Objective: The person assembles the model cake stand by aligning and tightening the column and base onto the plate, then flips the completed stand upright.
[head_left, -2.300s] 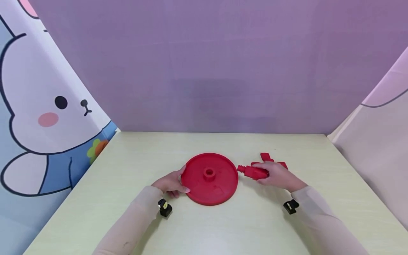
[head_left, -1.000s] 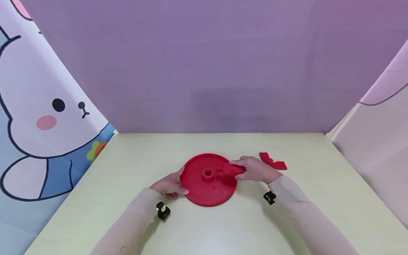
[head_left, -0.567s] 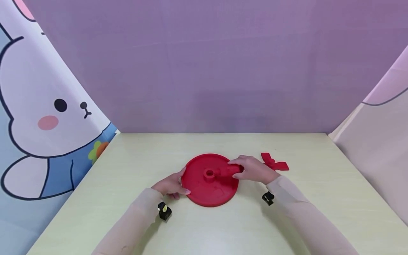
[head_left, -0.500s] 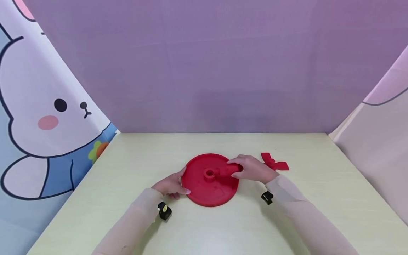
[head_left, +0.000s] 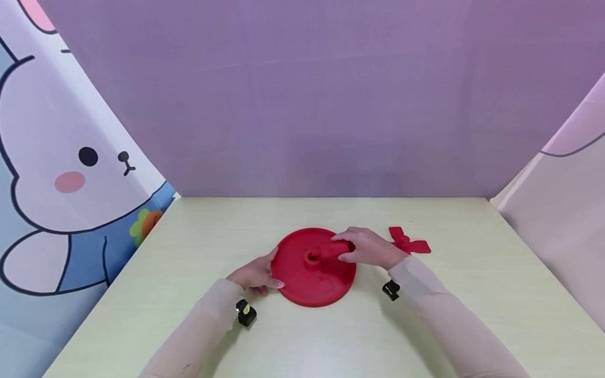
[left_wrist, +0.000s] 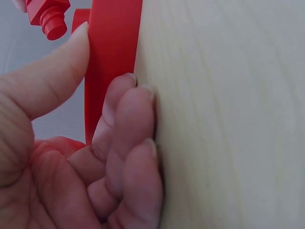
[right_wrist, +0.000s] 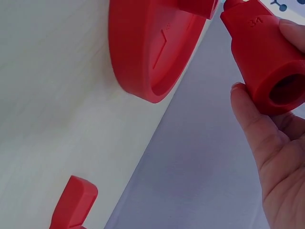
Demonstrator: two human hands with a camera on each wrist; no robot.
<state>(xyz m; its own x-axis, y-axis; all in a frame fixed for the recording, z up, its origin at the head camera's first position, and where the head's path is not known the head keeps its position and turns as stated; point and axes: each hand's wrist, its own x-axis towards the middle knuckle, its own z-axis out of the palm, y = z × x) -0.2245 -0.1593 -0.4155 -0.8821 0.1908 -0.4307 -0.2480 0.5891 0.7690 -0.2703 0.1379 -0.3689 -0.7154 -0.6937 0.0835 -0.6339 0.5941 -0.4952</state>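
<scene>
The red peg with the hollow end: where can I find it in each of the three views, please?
Head: the red peg lies in the right hand, over the red disc near its centre hub.
Left wrist: only its ribbed tip shows, top left corner, above the thumb.
Right wrist: large, top right, hollow end toward the camera.
Shared landmark: the red disc, at and.

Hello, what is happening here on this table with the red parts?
A person works with red plastic parts on a pale table. The left hand holds the rim of a round red disc that lies flat, thumb on top and fingers at the edge. The right hand grips a red peg piece and brings its ridged tip close to the hub in the disc's middle. A red propeller-shaped piece lies untouched to the right.
</scene>
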